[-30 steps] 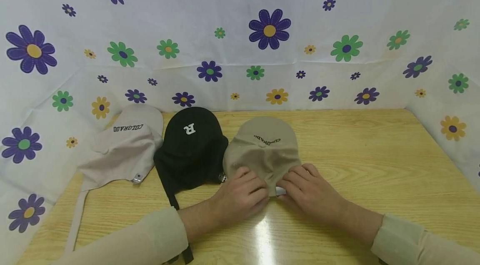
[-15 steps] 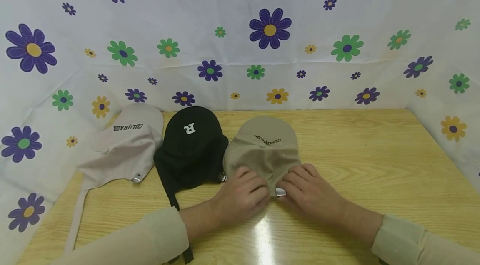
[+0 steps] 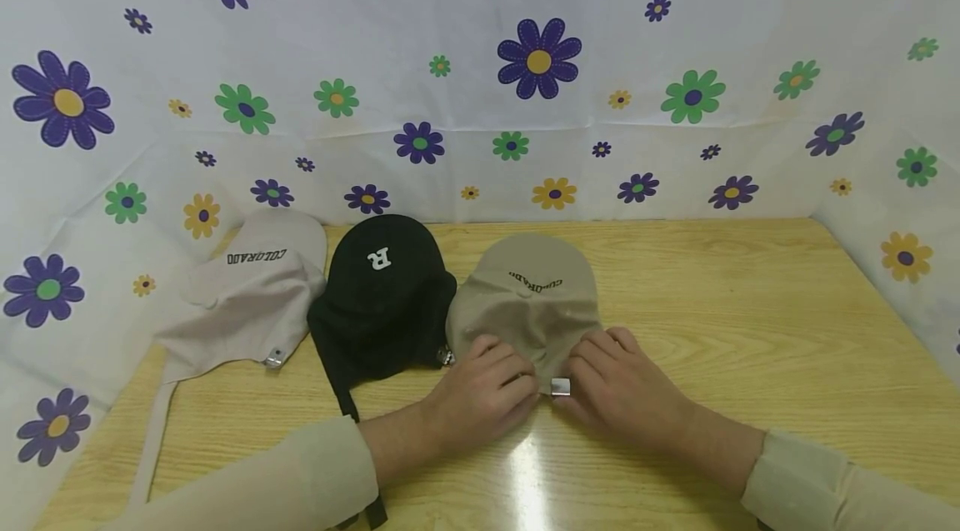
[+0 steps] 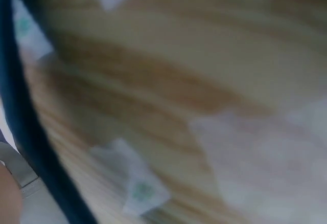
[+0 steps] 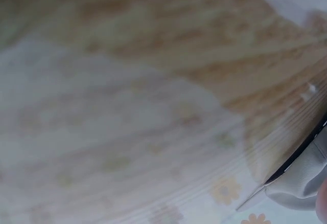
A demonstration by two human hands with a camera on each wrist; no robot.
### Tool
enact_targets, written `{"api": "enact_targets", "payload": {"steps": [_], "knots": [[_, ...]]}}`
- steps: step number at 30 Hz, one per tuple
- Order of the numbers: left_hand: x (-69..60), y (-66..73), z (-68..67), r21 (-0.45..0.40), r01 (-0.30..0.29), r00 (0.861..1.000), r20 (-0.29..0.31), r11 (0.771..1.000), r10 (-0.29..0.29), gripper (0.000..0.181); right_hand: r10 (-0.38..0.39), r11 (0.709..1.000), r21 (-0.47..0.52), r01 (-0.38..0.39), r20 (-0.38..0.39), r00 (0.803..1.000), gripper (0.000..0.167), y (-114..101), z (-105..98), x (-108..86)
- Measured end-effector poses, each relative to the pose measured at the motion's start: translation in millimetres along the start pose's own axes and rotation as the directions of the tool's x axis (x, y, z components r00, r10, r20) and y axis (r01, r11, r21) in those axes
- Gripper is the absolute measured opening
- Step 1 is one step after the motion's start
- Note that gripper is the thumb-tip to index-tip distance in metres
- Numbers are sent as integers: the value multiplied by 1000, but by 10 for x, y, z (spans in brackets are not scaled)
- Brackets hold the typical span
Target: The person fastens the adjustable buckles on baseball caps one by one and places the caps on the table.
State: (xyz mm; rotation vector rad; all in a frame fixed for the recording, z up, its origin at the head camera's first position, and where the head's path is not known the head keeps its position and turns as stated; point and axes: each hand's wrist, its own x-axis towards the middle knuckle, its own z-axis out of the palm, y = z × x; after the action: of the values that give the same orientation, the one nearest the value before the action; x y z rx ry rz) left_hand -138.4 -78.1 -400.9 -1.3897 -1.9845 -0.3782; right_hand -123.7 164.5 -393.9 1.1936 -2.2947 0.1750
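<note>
Table [image 3: 735, 331] fills the lower half of the head frame. Tan cap [image 3: 534, 314] lies on it at centre: brim toward the top, crown slack and creased down the middle. Left hand [image 3: 483, 389], fingers curled, grips the cap's lower left edge; right hand [image 3: 626, 385], likewise curled, grips its lower right. Dark lettering [image 3: 535, 287], upside down, partly lost in a fold. Silver buckle [image 3: 561, 388] sits between the hands. Lettering and buckle appear in the head view only; both wrist views show mostly blurred wood grain.
</note>
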Motion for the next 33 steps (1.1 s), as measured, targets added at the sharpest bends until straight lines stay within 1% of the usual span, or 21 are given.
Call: {"api": "enact_targets", "payload": {"steps": [4,9,15,18,26,33], "knots": [[5,-1,7,11,-2,1000,-14,1000,3,8,-1,999,36,1,20,1000,21,0,-8,-5],[4,1,10,18,-2,1000,-13,1000,3,8,4,999,43,-5,30,1000,28,-1,-14,-4],[-3,5,7,21,-2,1000,9,1000,2,8,13,999,44,-14,30,999,33,-5,9,-15],[-6,9,3,13,-7,1000,15,1000,6,7,16,999,49,-18,27,1000,33,-9,20,-17],[12,28,8,-2,-30,1000,6,1000,30,5,8,997,73,-10,19,1000,23,-10,28,-8],[17,49,11,-6,-39,999,11,999,39,6,33,996,85,-36,28,999,29,-17,24,-7]]}}
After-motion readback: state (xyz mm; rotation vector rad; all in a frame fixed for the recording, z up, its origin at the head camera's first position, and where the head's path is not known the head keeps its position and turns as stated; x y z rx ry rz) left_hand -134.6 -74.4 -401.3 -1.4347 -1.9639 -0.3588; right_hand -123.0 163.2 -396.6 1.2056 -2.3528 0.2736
